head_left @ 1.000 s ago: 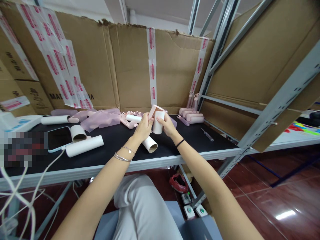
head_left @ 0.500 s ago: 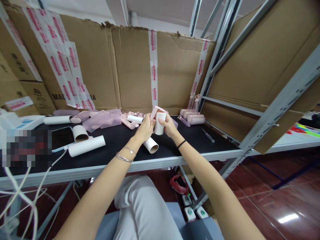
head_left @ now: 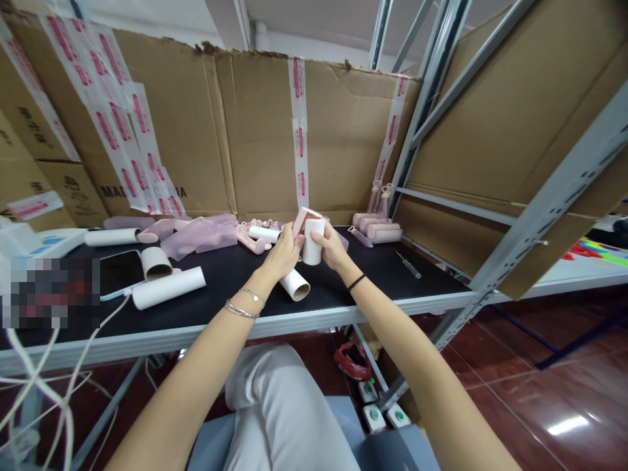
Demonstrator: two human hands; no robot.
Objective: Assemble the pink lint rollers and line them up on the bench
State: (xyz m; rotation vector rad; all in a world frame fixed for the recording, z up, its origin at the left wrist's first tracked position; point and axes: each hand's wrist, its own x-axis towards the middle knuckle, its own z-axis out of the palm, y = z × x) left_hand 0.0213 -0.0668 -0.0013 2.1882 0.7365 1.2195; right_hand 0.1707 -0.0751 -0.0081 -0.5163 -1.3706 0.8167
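My right hand [head_left: 332, 248] is closed round a short white tube [head_left: 312, 247], held upright above the table's front half. Against the tube's left side, my left hand [head_left: 284, 254] grips a pale pink bent piece [head_left: 300, 221]. That piece angles over behind the tube's top; its lower end is hidden by my fingers. Just below my left hand, another white cardboard tube [head_left: 296, 286] lies on the black table top, its brown hollow end facing me. Behind my left wrist rest a pink handle-like part [head_left: 252, 242] and a white tube [head_left: 265, 233].
Pink parts in purple film [head_left: 201, 235], more white tubes [head_left: 169, 288] and a phone [head_left: 120, 273] lie to the left. Pink cylinders [head_left: 384, 233] and a screwdriver [head_left: 409, 265] lie to the right. A cardboard wall [head_left: 260, 137] stands behind; white cables [head_left: 69, 392] hang at left.
The white tube has turned slightly in my hands, and its top opening shows less. Both hands stay in nearly the same place; the whole view has shifted a little.
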